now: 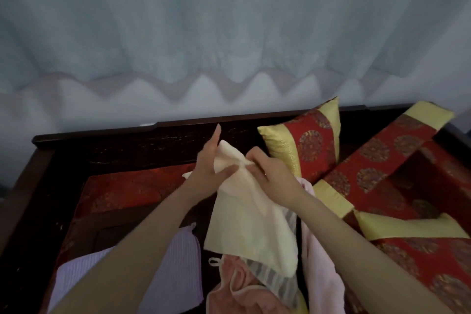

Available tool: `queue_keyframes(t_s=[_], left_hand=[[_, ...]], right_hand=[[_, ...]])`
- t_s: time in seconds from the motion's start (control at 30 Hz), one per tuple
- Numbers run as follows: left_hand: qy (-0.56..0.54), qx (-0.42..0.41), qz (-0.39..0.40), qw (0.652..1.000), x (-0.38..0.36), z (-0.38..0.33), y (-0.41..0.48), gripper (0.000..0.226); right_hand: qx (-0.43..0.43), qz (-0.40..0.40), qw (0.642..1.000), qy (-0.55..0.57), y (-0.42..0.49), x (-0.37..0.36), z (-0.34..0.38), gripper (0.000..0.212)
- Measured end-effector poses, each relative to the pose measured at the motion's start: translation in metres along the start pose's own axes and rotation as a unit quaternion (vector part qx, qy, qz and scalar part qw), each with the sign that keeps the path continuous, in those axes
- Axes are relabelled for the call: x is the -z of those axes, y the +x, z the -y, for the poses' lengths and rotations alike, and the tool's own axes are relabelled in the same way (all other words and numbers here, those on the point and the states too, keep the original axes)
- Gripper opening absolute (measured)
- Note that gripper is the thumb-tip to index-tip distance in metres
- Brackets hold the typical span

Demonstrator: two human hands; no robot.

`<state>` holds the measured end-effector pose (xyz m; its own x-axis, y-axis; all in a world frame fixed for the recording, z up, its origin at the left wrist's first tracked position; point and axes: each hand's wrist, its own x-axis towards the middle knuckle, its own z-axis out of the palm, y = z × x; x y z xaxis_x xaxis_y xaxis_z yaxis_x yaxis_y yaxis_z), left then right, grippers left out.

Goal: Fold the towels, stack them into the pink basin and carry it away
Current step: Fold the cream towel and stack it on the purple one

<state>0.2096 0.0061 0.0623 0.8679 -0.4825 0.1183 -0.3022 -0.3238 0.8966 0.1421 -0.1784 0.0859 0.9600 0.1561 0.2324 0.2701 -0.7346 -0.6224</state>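
Note:
A cream towel hangs in the air over the seat, held up by its top edge. My left hand grips the upper left corner, with the index finger pointing up. My right hand pinches the top edge just to the right. Below it lies a pile of other towels: a lilac ribbed one at the left, a salmon pink one with a loop, a grey striped one, and a pale pink one at the right. No pink basin is in view.
The towels lie on a dark wooden bench with a red patterned seat cushion. Red and yellow pillows lean at the back right, and more fill the right side. Pale curtains hang behind.

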Motion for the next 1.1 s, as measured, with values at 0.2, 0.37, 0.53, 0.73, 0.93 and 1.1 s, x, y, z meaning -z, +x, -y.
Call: queue_keyframes(t_s=[0.2, 0.37, 0.53, 0.73, 0.93, 1.1], left_hand=[[0.034, -0.050, -0.018, 0.998, 0.037, -0.093, 0.039, 0.011], [-0.010, -0.076, -0.210, 0.975, 0.067, -0.160, 0.044, 0.008], [0.319, -0.122, -0.184, 0.922, 0.109, -0.170, 0.036, 0.036], [0.145, 0.130, -0.133, 0.972, 0.102, -0.092, 0.023, 0.034], [0.057, 0.353, -0.026, 0.934, 0.049, 0.027, -0.034, 0.045], [0.154, 0.434, 0.067, 0.885, 0.017, 0.104, -0.099, 0.041]], right_hand=[[-0.039, -0.095, 0.994, 0.036, 0.009, 0.063, 0.017, 0.023], [-0.182, 0.041, 0.982, -0.023, -0.016, 0.058, 0.002, 0.038], [-0.270, -0.014, 0.903, 0.334, -0.041, 0.068, -0.006, 0.020], [-0.429, 0.087, 0.787, 0.434, -0.051, 0.063, -0.035, 0.046], [-0.585, -0.073, 0.748, 0.304, -0.088, 0.000, -0.098, 0.023], [-0.549, 0.002, 0.834, 0.044, -0.127, -0.034, -0.124, 0.051]])
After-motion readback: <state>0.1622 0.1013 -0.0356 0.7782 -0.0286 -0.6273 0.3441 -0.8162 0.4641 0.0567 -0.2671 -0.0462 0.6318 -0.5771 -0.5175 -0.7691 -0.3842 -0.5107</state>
